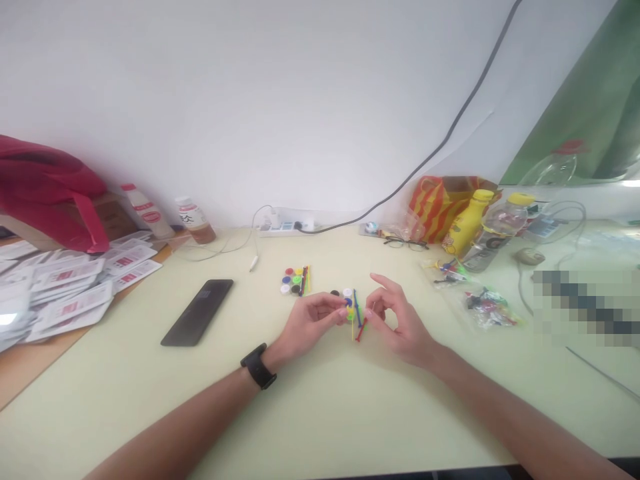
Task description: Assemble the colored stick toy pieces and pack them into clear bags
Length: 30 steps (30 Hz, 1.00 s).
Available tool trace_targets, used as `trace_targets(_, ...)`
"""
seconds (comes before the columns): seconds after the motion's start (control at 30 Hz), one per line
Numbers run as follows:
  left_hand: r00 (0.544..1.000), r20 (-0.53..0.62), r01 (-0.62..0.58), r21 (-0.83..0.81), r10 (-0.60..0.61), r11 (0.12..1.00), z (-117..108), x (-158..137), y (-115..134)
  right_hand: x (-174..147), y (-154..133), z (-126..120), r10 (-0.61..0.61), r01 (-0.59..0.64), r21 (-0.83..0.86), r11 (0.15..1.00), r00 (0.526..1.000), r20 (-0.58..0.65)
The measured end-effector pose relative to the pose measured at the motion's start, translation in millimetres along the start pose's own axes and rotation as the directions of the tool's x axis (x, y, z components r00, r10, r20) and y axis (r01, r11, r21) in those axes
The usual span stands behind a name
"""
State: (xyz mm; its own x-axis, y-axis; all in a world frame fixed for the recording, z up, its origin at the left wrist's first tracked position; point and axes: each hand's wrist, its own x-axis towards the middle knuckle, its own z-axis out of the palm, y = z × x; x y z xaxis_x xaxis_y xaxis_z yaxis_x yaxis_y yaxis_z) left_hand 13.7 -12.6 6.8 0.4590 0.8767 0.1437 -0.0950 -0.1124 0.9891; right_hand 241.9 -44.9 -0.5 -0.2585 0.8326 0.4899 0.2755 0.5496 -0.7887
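Observation:
My left hand (313,323), a black watch on its wrist, has thumb and fingers pinched together beside a small blue disc (349,303). What sits in that pinch is too small to tell. My right hand (397,323) has thumb and fingers drawn together near a thin pale line, its index finger raised; its hold is unclear. Between the hands are a yellow stick (353,328), a blue stick (357,308) and a red stick (361,331). A white disc (347,293) and a black disc (335,293) lie just beyond, with yellow and green pieces partly hidden by the fingers.
Beyond my left hand lies a set of coloured discs (287,281) with sticks. A black phone (197,312) is at left, near stacked white packets (75,287). Bagged small parts (490,308), a yellow bottle (467,223) and eyeglasses (406,244) are at right. A power strip (285,227) is by the wall.

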Motion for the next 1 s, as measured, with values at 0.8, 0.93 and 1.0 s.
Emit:
trace_targets(0.8,1.0,0.02,0.025,-0.064,-0.024,0.998,2,-2,2,10,-14,-5,0.163,-0.185,0.18,0.966,0.978,0.13)
trace_targets(0.93,0.999,0.034,0.019,-0.061,-0.017,0.998,2,-2,3,10,-17,-4,0.158,-0.184,0.202,0.962,0.978,0.139)
trace_targets(1.0,0.999,0.041,0.014,-0.059,-0.012,0.998,2,-2,3,10,-17,-4,0.158,-0.186,0.202,0.962,0.976,0.147)
